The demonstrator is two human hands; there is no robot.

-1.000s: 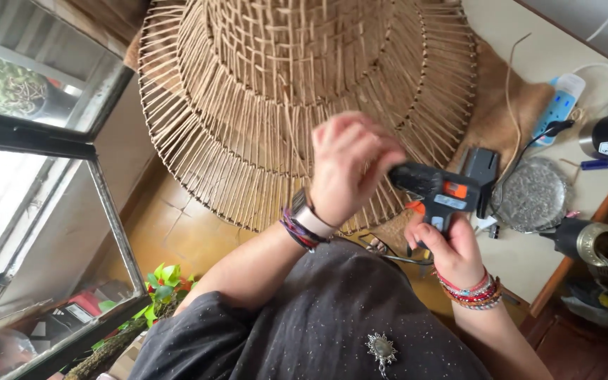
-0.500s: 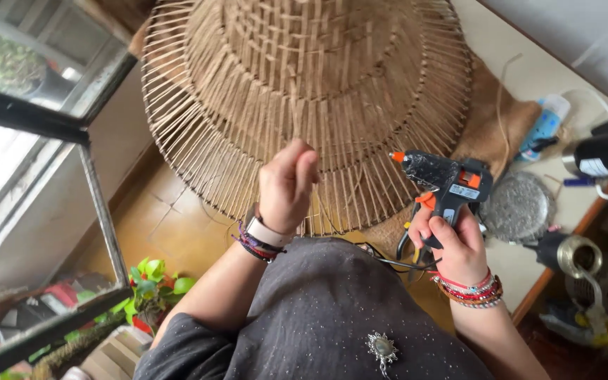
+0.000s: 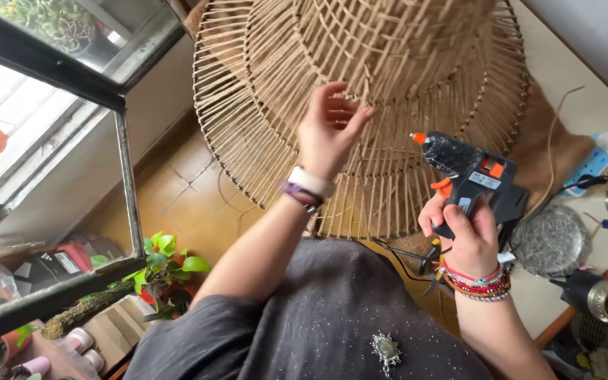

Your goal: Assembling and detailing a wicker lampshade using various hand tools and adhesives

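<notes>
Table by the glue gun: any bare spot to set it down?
Bare strip of table between the woven shade rim and the power strip. Another patch below the round metal dish, toward the table edge. Crowded at far right: dish, dark cylinders, cables. Right hand holds the glue gun; left hand is empty.

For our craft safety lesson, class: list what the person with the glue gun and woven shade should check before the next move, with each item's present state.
1. Right hand grips the glue gun firmly: ok.
2. Orange nozzle points away from both hands: ok, aimed at the woven shade.
3. Left hand clear of the nozzle: ok, open and raised beside it, apart.
4. Left fingers steadying the shade: cannot tell.
5. Glue gun hot: cannot tell.
6. Gun's cable free of snags: cannot tell, it runs under the shade's rim.
</notes>
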